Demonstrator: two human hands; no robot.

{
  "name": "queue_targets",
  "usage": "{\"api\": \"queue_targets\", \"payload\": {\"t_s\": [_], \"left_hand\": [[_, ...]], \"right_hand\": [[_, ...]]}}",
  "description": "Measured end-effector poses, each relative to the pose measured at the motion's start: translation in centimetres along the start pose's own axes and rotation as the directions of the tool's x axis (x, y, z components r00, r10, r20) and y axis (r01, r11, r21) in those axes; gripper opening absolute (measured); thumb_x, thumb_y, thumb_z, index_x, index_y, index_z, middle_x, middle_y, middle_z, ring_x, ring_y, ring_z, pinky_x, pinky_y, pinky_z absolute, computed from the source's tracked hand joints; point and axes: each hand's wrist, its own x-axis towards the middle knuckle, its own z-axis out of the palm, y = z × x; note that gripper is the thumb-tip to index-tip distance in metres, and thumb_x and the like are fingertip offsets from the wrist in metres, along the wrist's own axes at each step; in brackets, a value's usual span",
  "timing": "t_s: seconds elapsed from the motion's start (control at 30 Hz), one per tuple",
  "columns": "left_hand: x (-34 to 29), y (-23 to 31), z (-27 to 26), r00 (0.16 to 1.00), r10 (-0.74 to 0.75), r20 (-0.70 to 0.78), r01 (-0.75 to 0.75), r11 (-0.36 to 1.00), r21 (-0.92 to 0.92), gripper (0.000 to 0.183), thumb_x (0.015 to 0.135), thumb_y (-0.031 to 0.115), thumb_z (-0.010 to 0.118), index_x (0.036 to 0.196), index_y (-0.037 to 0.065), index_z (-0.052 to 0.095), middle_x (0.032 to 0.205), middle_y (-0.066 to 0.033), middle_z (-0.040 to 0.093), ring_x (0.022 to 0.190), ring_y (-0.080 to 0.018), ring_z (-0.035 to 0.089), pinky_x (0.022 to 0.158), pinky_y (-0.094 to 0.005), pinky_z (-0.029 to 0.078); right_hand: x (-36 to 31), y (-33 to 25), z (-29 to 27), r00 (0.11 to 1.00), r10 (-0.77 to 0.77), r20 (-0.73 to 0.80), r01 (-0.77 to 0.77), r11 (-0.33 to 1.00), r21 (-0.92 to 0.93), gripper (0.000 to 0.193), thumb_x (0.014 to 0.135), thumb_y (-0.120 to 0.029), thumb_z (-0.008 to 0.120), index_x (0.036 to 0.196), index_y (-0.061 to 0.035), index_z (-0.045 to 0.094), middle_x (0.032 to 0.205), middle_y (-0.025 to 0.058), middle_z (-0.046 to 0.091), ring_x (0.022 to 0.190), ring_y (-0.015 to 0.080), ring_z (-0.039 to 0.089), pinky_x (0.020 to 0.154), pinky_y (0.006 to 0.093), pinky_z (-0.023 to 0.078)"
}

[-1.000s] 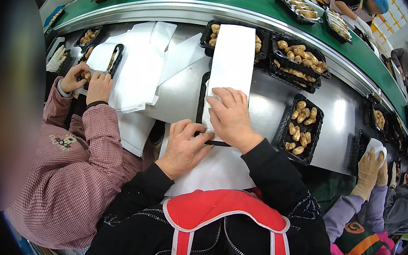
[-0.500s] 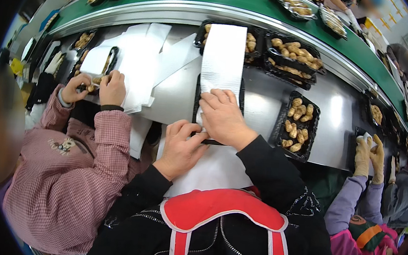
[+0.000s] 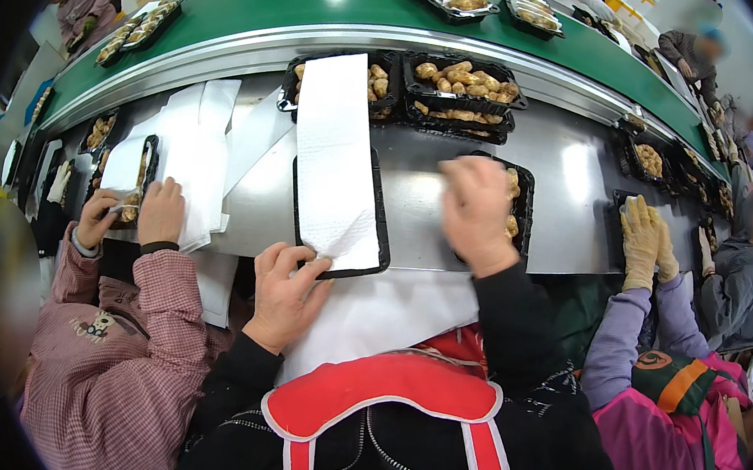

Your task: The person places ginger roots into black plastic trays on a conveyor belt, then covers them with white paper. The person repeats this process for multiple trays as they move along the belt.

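Left grip point(image 3: 285, 291) pinches the white paper liner point(image 3: 338, 168), laid over a black plastic tray point(image 3: 381, 217) on the steel tabletop point(image 3: 417, 239); right grip point(image 3: 478, 213), blurred, closure indeterminate, has shifted from liner toward tuber tray point(image 3: 526, 218), leaving one-handed retention.

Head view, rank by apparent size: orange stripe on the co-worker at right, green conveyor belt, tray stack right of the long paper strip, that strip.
1. Green conveyor belt
2. Paper strip
3. Tray stack
4. Orange stripe
Apparent size only.
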Motion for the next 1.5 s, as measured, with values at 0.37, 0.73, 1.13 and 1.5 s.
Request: {"api": "queue_targets", "payload": {"t_s": [0.37,0.73,1.13,1.5], "left_hand": [[0.4,-0.4,0.3,1.0,0.021,0.016,-0.021,1.0,0.003,0.036,0.073,0.011,0.083,0.108,0.014,0.075,0.109,-0.0031,0.064,0.112,-0.0306,0.054,0.099,-0.0446,0.039],[0.4,-0.4,0.4,0.999,0.034,0.01,-0.034,0.999,0.003,0.033,0.074,0.012,0.083,0.106,0.012,0.075,0.107,-0.0037,0.064,0.111,-0.0301,0.054,0.099,-0.0441,0.039],[0.6,-0.5,0.2,0.999,0.038,0.015,-0.038,0.999,-0.008,0.033,0.074,0.013,0.084,0.106,0.012,0.075,0.107,-0.0035,0.064,0.111,-0.0303,0.055,0.099,-0.044,0.039],[0.7,-0.6,0.3,0.999,0.047,0.004,-0.047,0.999,-0.007,0.033,0.073,0.013,0.084,0.106,0.013,0.075,0.107,-0.0034,0.064,0.11,-0.0296,0.055,0.098,-0.0436,0.04]], "right_hand": [[-3.6,8.3,-3.6,0.949,0.126,0.291,-0.024,0.944,-0.33,0.024,0.082,-0.005,0.067,0.104,-0.0095,0.073,0.109,0.0053,0.064,0.104,0.0312,0.057,0.091,0.0434,0.043],[-4.1,8.8,-5.7,0.911,0.319,0.262,-0.296,0.947,-0.123,0.017,0.079,0.0,0.07,0.095,-0.0058,0.066,0.1,0.0091,0.067,0.097,0.0357,0.06,0.089,0.0468,0.048],[-2.9,10.0,-4.2,0.953,0.133,0.273,-0.007,0.909,-0.417,0.018,0.076,-0.011,0.07,0.094,-0.0079,0.074,0.113,0.0093,0.065,0.108,0.0332,0.056,0.094,0.0478,0.041],[-2.9,10.4,-3.3,0.963,0.05,0.266,0.046,0.939,-0.342,0.019,0.075,-0.004,0.064,0.093,-0.0095,0.069,0.103,0.0047,0.065,0.103,0.0312,0.057,0.092,0.0459,0.039]]}}
